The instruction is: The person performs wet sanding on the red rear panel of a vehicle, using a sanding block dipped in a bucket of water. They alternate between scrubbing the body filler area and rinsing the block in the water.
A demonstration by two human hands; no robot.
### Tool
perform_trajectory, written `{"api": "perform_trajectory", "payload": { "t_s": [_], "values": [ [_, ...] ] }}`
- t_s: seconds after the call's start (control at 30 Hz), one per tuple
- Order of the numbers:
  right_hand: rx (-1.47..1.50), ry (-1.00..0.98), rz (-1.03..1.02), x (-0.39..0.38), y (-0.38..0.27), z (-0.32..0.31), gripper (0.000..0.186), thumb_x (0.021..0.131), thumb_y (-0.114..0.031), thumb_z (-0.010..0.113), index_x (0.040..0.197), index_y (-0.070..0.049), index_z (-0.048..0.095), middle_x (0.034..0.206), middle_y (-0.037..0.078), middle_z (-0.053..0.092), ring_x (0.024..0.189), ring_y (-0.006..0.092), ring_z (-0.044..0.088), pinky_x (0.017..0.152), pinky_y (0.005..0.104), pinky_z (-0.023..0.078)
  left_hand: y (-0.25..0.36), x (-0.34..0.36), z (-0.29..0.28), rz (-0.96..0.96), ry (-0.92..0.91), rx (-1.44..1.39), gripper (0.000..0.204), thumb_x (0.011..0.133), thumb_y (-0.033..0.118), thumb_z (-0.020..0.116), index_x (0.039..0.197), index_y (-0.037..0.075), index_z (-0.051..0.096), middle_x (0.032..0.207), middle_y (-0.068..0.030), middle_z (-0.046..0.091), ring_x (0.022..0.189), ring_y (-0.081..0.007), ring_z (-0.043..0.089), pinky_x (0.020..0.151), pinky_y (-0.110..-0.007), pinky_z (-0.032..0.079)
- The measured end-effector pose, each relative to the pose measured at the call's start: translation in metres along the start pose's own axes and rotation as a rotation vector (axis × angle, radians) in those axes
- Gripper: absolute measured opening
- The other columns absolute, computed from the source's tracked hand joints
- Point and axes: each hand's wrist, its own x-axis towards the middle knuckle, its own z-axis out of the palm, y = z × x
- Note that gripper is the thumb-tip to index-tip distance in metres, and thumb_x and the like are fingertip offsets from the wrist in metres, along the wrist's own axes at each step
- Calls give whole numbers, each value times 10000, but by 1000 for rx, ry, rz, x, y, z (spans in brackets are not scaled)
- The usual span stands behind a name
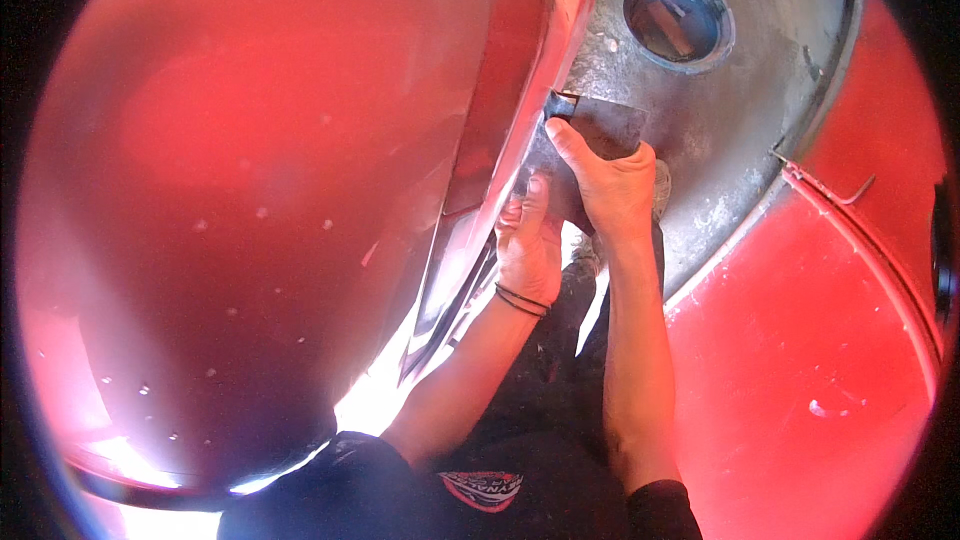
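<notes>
Both my hands hold a dark grey sheet of what looks like sandpaper (pixel 612 120), close beside the edge of a red car panel. My right hand (pixel 618 185) grips it from the right, with the thumb laid across its face. Lower down, my left hand (pixel 530 250) has its fingers closed at the sheet's lower left part, thumb pointing up. A small black piece (pixel 562 105) shows at the sheet's upper left corner; I cannot tell whether it is separate. The fingers behind the sheet are hidden.
A large red car body (pixel 280 190) with scattered pale specks fills the left. On the grey, stained floor (pixel 735 120) stands a round bucket (pixel 680 20) with a reddish-brown object inside. Another red panel (pixel 780 360) with a raised edge strip lies at the right.
</notes>
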Motion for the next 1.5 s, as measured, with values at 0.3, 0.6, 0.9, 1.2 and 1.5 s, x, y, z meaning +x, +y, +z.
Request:
{"api": "perform_trajectory", "payload": {
  "t_s": [0.3, 0.6, 0.9, 1.2, 1.5],
  "values": [
    [58, -72, -50, 11, -20, -29, 227, 853, -177, 844, 1010, -19, 802, 916, 30, 779, 815, 89, 695, 771, 287, 559, -13, -2, 33, -75, -64, 10, 368, 1087, 245, 581, 1410, 69, 565, 1389, -83, 637, 1258, -204, 614, 1115, -423, 476],
    [40, -113, -201, 85, -51, -21, 251, 818, -205, 871, 977, -24, 800, 905, 33, 774, 790, 100, 696, 739, 301, 564, -12, 61, 85, 7, -90, -169, 226, 1006, 284, 725, 1143, 106, 702, 1238, -50, 703, 1125, -203, 659, 1016, -401, 521],
    [-9, 31, -136, 0, 3, 2, 228, 863, -177, 849, 1007, -10, 791, 906, 31, 773, 807, 102, 684, 778, 308, 565, -16, 6, -5, 44, 112, 7, 268, 1029, 260, 687, 1210, 63, 685, 1206, -36, 704, 1102, -186, 658, 1008, -394, 506],
    [68, -75, 37, -15, 13, -18, 261, 862, -196, 849, 1004, 16, 791, 896, 54, 771, 791, 111, 700, 741, 298, 565, -22, -28, -15, -66, -23, -34, 274, 1072, 265, 616, 1283, 98, 666, 1306, -48, 677, 1232, -190, 622, 1104, -425, 480],
    [155, -95, -145, 87, -43, -25, 339, 827, -229, 878, 1061, -5, 778, 972, 51, 764, 834, 128, 710, 751, 305, 570, -15, 68, 83, 4, -219, -149, 301, 1014, 332, 708, 1245, 141, 679, 1278, -14, 695, 1189, -199, 633, 1082, -411, 471]
  ]
}}
